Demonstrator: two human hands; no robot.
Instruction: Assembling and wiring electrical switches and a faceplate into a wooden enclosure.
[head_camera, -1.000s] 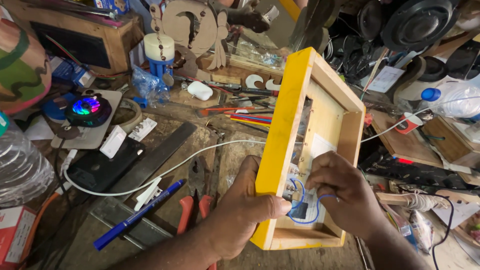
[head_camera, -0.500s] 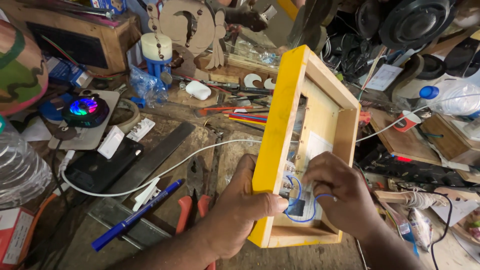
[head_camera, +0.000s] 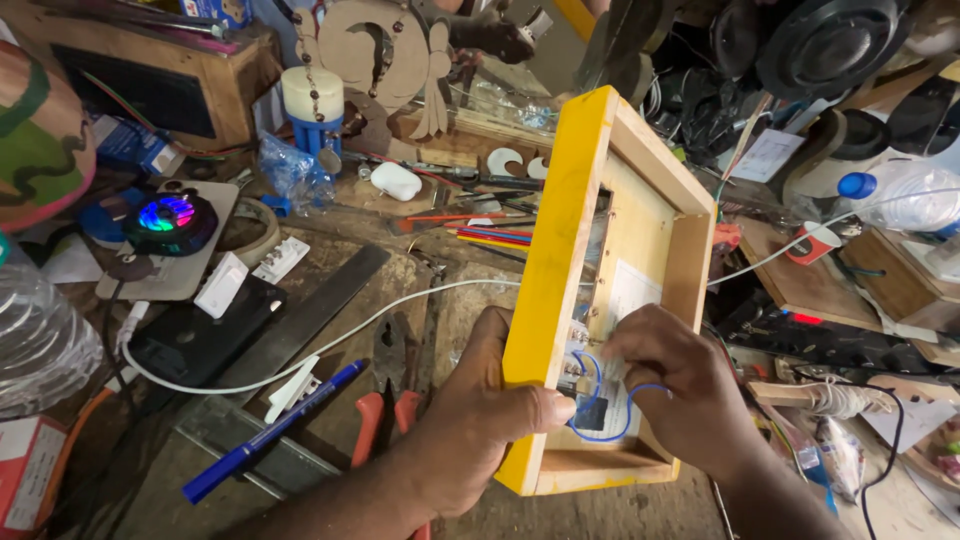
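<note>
Left hand (head_camera: 470, 420) clamped on lower left rail of yellow wooden frame box (head_camera: 560, 250): thumb over the front edge, fingers hidden behind. Box held tilted on end, open side toward the right hand, bottom corner near or on the bench (contact not visible).

Right hand (head_camera: 680, 395) inside the box cavity, fingertips pinched on thin blue wire (head_camera: 620, 425) that loops around a small black component (head_camera: 592, 412) low on the back panel. Exact pinch point hidden by the knuckles.

Risks, judged:
- wire loop slack and thin; a tug from the pinch could strain the joint at the component
- one-handed hold low on a tall box; top-heavy, could pivot about the grip
- white cable (head_camera: 330, 345) passing behind the box just left of the grip; could snag if the box turns

Room:
- inside the cavity, tight; inner walls close on the right hand at right and below
- just left of the grip: red-handled pliers (head_camera: 385, 425), blue marker (head_camera: 270, 435), metal ruler (head_camera: 300, 315)
- farther left: black device (head_camera: 195, 335), clear plastic bottle (head_camera: 35, 340)
- beyond the box top: coloured pencils (head_camera: 490, 235), wooden cut-out (head_camera: 385, 55), dense clutter
- right of the box: wooden boards (head_camera: 800, 280), second bottle (head_camera: 900, 195), little free bench
</note>
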